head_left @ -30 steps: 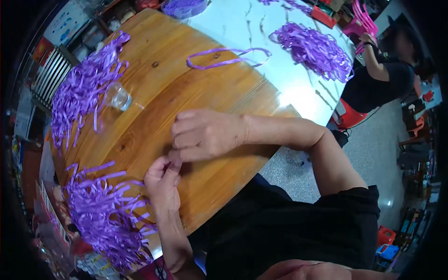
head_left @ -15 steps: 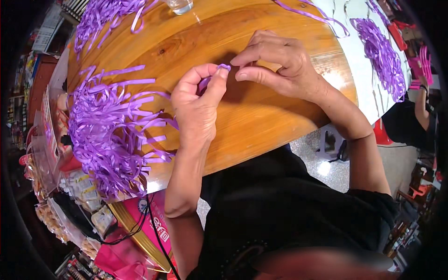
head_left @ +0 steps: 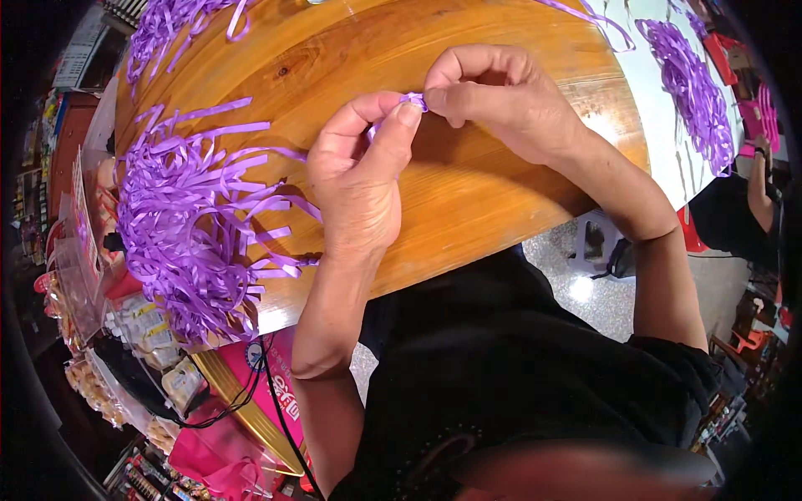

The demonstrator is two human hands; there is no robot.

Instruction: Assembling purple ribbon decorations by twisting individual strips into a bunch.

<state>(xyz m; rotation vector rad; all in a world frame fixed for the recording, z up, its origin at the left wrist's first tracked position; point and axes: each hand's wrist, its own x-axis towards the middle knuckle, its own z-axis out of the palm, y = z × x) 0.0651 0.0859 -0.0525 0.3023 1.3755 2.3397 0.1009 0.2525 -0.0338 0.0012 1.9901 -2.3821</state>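
A small folded piece of purple ribbon (head_left: 414, 101) is pinched between the thumb and forefinger of my left hand (head_left: 361, 175). Part of it hangs inside the curl of my left fingers. My right hand (head_left: 510, 104) has its thumb and forefinger pressed together at the ribbon's right end; the exact grip there is partly hidden by the fingers. Both hands are held above the wooden table (head_left: 476, 196). Left of my left wrist lies a big tangled heap of cut purple ribbons (head_left: 188, 225), its loose ends pointing toward my forearm.
Another purple ribbon bunch (head_left: 180, 25) lies at the far left. A looped purple bundle (head_left: 689, 92) rests on the white surface (head_left: 622, 71) at right. Packaged goods (head_left: 146, 326) crowd the lower left. Beyond the table's right side, a person's arm (head_left: 758, 188) shows.
My right hand has come in to the left, its thumb and forefinger closing at the ribbon's end. The view has shifted slightly, and the glass at the far edge has mostly left the picture.
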